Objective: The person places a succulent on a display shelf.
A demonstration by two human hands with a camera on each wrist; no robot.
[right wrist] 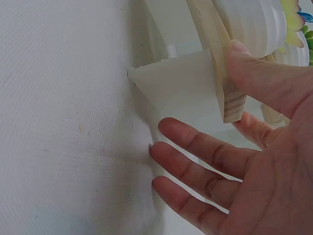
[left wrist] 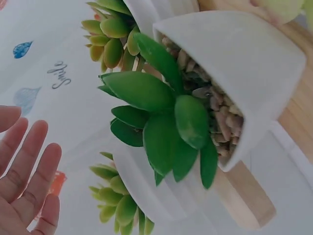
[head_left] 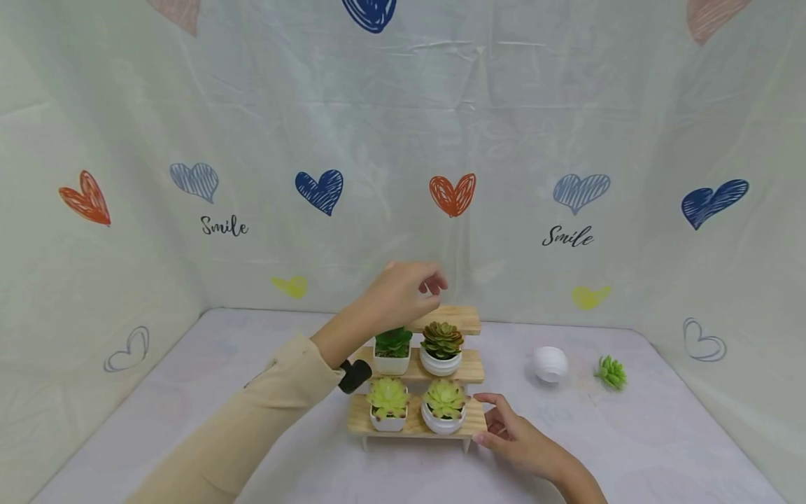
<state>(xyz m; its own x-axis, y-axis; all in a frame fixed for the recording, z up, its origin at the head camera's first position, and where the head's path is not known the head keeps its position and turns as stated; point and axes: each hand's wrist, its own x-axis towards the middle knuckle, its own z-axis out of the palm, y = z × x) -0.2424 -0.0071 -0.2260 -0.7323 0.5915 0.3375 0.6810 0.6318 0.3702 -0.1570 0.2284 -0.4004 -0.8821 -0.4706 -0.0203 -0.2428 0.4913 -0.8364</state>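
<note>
A three-step wooden stand (head_left: 475, 418) with white legs holds potted artificial succulents. Both lower steps carry one square and one round white pot each. Over the top step hangs my left hand (head_left: 412, 287), fingers loosely bent, nothing between them. Below that arm is a dark green succulent (left wrist: 156, 117) in a square pot (left wrist: 234, 63). Another round-potted succulent (left wrist: 117, 196) appears in the left wrist view, hidden behind my arm in the head view. My right hand (head_left: 519, 437) pinches the bottom step's right end between thumb and index finger, other fingers spread beside the leg (right wrist: 176, 88).
To the right on the white table lie a round white pot (head_left: 550, 364) and a loose bright green succulent (head_left: 611, 372). A hanging cloth (head_left: 384, 126) printed with hearts encloses the back and sides. A black wrist camera (head_left: 355, 376) sits close beside the middle step.
</note>
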